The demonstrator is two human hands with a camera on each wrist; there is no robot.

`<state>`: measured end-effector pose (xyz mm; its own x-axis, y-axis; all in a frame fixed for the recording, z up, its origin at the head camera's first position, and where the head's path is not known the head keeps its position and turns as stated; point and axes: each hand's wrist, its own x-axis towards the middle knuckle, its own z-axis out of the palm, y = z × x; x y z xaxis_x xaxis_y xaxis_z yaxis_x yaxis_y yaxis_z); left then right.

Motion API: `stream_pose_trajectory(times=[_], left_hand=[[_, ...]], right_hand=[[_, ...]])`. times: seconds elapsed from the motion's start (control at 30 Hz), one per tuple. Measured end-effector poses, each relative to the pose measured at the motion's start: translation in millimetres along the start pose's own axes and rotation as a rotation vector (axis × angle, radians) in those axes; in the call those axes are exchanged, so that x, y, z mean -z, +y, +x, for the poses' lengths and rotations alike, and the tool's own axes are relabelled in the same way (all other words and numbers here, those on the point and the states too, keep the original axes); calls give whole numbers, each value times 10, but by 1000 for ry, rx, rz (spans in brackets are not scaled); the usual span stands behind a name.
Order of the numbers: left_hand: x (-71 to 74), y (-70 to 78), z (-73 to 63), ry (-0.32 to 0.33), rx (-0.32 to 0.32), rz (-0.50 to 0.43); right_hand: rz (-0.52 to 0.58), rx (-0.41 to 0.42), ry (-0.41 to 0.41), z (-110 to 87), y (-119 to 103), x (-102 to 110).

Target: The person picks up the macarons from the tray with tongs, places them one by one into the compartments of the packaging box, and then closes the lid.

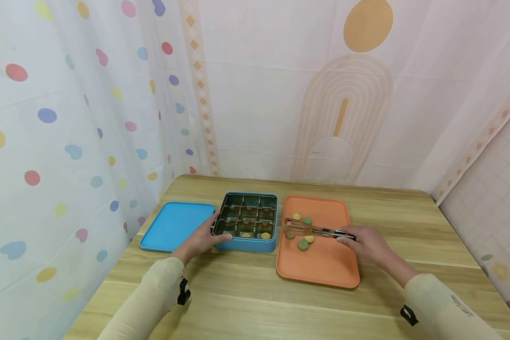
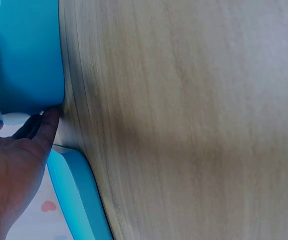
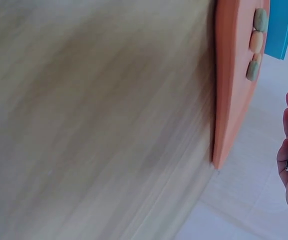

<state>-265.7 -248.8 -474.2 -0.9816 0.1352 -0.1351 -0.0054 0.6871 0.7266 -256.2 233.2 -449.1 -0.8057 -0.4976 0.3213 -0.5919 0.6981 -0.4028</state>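
My left hand (image 1: 199, 241) grips the front left corner of a blue box (image 1: 250, 245), its thumb along the front rim and its fingers against the left side. A clear divided insert fills the box, with yellow cookies (image 1: 265, 235) in its front row. My right hand (image 1: 367, 243) holds metal tongs (image 1: 323, 231) by the handle end, pointing left. Their heads lie low over an orange tray (image 1: 323, 267), among several small round cookies, green (image 1: 303, 245) and yellow (image 1: 296, 216). I cannot tell whether the heads pinch a cookie.
A blue lid (image 1: 174, 226) lies on the wooden table (image 1: 238, 293), left of the box. The orange tray stands close to the box's right side. Patterned curtains (image 1: 255, 94) hang behind the table and along its left.
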Motion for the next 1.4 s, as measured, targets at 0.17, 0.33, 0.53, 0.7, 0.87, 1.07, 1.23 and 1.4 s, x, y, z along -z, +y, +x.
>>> stream_pose_trajectory(times=[0.17,0.33,0.53,0.7,0.87,1.07,1.23,1.4], left_hand=[[0,1,0,-1,2,-7],[-1,3,-3,-1,2,-8],[6,-2,-12,1,-2,-9],[8,9,-26,-3,-2,-10],[13,36,-37,0,-1,-12],[20,47,-37,2,-2,-8],[16,43,-37,0,-4,-15],[18,40,-47,3,-3,-19]], right_hand=[[-24,-7,1,67,-19,-10],[-23,-18,9,159,-41,-31],[-11,-41,30,298,-91,-63],[-13,-63,26,419,-126,-105],[-3,-83,-11,515,-147,-173],[40,-65,-28,585,-193,-240],[57,-58,-42,612,-240,-277],[48,-73,-49,637,-247,-317]])
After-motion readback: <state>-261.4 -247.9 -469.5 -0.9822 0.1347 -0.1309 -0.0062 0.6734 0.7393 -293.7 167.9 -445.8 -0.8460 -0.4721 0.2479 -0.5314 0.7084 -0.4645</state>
